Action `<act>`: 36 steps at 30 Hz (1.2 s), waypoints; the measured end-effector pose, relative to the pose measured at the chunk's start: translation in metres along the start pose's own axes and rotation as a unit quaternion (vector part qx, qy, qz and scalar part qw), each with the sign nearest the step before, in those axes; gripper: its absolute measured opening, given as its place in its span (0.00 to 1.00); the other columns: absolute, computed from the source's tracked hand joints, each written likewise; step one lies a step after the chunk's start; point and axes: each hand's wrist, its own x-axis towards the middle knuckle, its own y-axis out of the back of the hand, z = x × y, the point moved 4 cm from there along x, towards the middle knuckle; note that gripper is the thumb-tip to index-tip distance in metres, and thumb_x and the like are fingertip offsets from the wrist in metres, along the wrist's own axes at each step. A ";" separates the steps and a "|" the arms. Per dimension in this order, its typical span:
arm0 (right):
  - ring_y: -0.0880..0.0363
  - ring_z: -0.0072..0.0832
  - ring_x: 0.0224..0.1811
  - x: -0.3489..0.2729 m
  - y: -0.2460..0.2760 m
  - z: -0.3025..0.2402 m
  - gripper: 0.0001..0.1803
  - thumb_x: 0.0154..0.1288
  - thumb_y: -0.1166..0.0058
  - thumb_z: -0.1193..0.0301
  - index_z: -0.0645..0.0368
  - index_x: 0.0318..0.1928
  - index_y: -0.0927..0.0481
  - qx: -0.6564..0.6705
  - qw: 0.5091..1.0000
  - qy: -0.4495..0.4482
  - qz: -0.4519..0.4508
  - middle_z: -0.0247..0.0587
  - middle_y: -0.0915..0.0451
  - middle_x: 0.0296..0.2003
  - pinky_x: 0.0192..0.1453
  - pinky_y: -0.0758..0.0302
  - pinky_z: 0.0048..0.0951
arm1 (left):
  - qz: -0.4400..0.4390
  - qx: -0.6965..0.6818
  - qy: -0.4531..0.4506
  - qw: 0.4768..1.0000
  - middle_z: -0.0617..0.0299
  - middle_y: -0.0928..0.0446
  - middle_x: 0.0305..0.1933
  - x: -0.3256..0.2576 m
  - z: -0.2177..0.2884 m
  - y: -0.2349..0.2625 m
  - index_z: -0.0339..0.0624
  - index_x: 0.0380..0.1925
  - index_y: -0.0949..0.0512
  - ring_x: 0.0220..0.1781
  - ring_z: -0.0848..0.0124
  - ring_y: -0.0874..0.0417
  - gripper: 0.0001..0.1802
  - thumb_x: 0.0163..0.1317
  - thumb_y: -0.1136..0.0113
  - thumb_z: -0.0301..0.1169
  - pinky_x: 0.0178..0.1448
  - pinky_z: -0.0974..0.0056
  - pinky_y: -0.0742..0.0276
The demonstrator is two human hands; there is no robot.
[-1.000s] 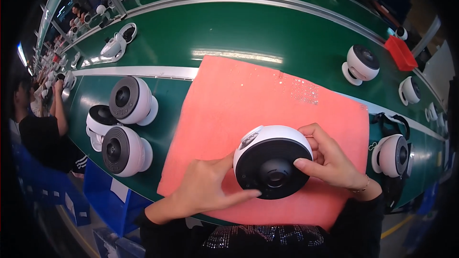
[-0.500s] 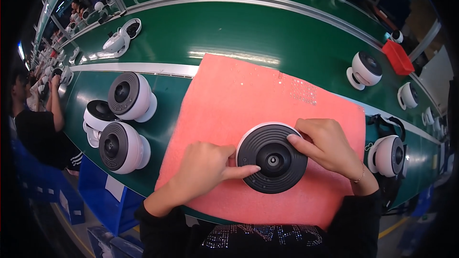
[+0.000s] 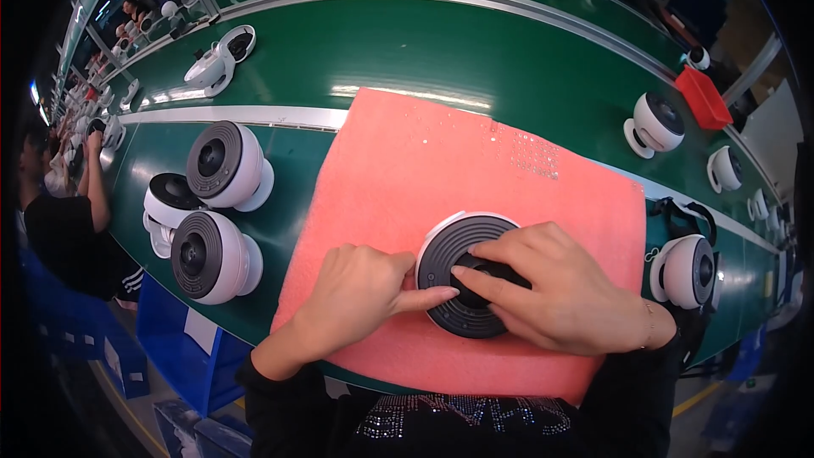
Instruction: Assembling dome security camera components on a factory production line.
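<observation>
In front of me, a white ball-shaped camera (image 3: 438,309) lies on a pink foam sheet (image 3: 398,161), its dark ribbed front facing up. My left hand (image 3: 352,301) grips its left side, thumb over the front rim and the other fingers behind the edge. Over the centre of the front, my right hand (image 3: 551,293) has its fingers and thumb drawn together round the middle part. The palm and fingers cover most of the centre and the right side. Anything small between those fingertips is hidden.
Similar ball-shaped cameras (image 3: 222,161) stand close together at the left, above a blue bin (image 3: 182,348). Another camera (image 3: 688,271) sits right of the foam. Rows of tiny shiny pieces (image 3: 534,155) lie on the foam's far part. Beyond runs a green belt (image 3: 407,42) carrying more units.
My right hand has moved left from the device's right rim to its centre, now covering it. The left hand keeps its grip, and the device has barely shifted.
</observation>
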 end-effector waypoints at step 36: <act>0.31 0.43 0.55 0.064 0.014 0.026 0.55 0.40 0.31 0.66 0.60 0.65 0.54 0.372 0.861 -0.048 0.345 0.59 0.36 0.55 0.57 0.30 0.41 | 0.272 -0.646 -0.157 0.696 0.52 0.32 0.55 0.026 -0.057 0.026 0.35 0.56 0.39 0.56 0.62 0.30 0.36 0.50 0.42 0.43 0.61 0.57 0.35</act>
